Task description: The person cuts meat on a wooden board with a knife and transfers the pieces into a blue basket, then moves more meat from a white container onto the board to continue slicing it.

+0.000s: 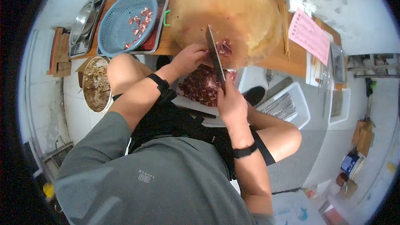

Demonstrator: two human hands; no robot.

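My right hand (231, 105) is wrapped around the handle of a knife (216, 56), whose long blade points away from me over a round cutting board (187, 25). My left hand (191, 59) sits at the near edge of the board, just left of the blade, with its fingers drawn together. Whatever those fingers hold, if anything, is too hard to see. Right of the blade, a few pieces of raw meat (225, 48) lie on the board. Below the board's near edge, between my legs, a heap of cut meat (199, 86) rests in a light-coloured container, partly hidden by my hands.
A blue plastic basket (109, 33) with some meat pieces stands on the wooden table (298, 64), left of the board. Bamboo skewers (285, 31) and a pink paper (308, 35) lie to the right. On the floor are a bucket (96, 87) and a white bin of metal skewers (281, 107).
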